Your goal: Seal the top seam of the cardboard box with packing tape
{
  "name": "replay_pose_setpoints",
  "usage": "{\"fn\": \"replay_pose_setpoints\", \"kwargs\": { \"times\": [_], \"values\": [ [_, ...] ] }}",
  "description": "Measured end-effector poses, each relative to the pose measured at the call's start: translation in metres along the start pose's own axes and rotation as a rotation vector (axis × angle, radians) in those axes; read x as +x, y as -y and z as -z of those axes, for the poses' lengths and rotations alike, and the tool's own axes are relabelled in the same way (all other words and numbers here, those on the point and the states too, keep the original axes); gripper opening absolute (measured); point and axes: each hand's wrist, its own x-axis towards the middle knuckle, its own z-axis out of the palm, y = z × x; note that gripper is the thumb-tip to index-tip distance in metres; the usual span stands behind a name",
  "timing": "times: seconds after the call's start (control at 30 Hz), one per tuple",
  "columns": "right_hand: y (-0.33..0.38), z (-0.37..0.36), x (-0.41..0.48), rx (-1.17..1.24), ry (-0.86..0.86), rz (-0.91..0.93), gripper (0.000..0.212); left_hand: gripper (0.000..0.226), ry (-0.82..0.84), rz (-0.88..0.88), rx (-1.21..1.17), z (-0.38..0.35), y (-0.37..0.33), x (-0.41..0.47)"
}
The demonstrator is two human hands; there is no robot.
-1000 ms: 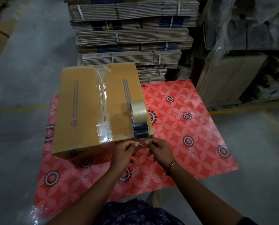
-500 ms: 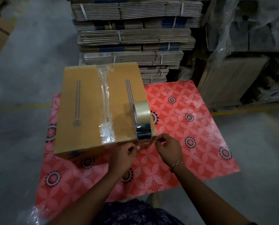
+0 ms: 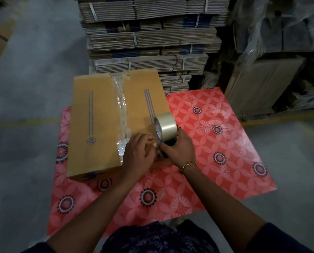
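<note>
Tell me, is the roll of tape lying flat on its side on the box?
No, the tape roll stands upright on its edge at the near right corner of the cardboard box, with the right hand against it.

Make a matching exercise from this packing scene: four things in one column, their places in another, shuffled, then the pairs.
Things:
1. cardboard box
2. tape roll
3. bracelet
4. clear tape strip

Places:
A. on the right wrist
B. along the box's top seam
C. standing on the box's near right corner
D. on the left part of the red patterned table

Pairs: 1-D, 2-C, 3-A, 4-B
</note>
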Motion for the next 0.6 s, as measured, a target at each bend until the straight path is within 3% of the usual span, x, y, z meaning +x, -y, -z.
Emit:
{"fn": "replay_pose_setpoints", "kwargs": {
  "times": [0.13, 0.4, 0.53, 0.6],
  "values": [
    [-0.012, 0.020, 0.001, 0.200, -0.039, -0.078, 0.051, 0.025, -0.011, -0.001, -0.020, -0.018, -0.015, 0.015],
    [-0.112, 0.073, 0.048, 0.544, -0.015, -0.372, 0.064, 0.037, 0.156, -0.121, 0.277, -0.093, -0.040, 0.058],
    [-0.153, 0.094, 0.073, 0.634, -0.026, -0.471, 0.033, 0.045, 0.205, -0.089, 0.437, -0.119, -0.047, 0.065],
    [-0.172, 0.101, 0.084, 0.652, 0.005, -0.511, 0.037, 0.044, 0.221, -0.093, 0.520, -0.122, -0.047, 0.063]
  ]
}}
